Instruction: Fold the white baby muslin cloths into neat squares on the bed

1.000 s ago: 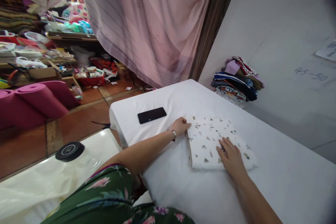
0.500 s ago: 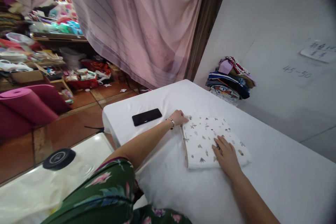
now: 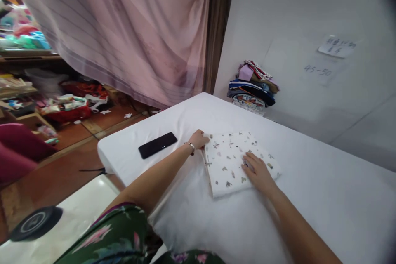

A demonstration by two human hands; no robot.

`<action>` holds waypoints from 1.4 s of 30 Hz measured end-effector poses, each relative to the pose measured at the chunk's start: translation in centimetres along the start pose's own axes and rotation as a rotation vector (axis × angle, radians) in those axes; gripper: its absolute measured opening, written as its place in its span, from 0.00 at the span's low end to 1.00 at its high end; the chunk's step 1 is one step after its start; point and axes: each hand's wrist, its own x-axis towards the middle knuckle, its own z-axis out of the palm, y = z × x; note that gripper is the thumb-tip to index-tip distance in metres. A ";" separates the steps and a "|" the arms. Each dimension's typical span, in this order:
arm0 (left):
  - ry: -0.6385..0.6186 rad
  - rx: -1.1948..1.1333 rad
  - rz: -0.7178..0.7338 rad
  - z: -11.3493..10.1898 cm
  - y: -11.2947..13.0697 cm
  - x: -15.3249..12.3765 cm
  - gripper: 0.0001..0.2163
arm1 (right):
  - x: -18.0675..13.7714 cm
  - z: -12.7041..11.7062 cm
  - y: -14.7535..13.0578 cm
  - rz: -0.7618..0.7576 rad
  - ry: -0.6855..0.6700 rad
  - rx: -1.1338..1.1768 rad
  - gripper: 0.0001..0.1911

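A folded white cloth with small leaf prints (image 3: 227, 161) lies on the white-covered table (image 3: 324, 198). My left hand (image 3: 199, 138), a bracelet at its wrist, grips the cloth's far left corner with curled fingers. My right hand (image 3: 257, 172) lies flat on the cloth's right half, fingers stretched out and pressing down. A black phone (image 3: 157, 144) lies on the table to the left of my left hand.
A stack of folded coloured clothes (image 3: 252, 86) sits at the table's far corner against the white wall. A pink curtain (image 3: 133, 29) hangs behind the table. Cluttered shelves and a red basket (image 3: 68, 109) stand at the left over a tiled floor.
My head has turned to the right, so everything has shifted left in view. Both hands stay on the cloth in about the same places.
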 end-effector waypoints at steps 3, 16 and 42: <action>-0.029 -0.016 -0.018 -0.2 0.0 -0.3 0.19 | -0.3 -0.4 0.6 0.063 0.074 -0.044 0.21; -0.053 0.538 0.096 -1.5 0.1 1.2 0.20 | -1.7 -3.4 6.8 0.478 0.159 0.066 0.29; -0.817 0.168 0.025 8.2 2.1 -9.8 0.14 | 2.8 -10.3 15.6 0.729 0.364 0.177 0.33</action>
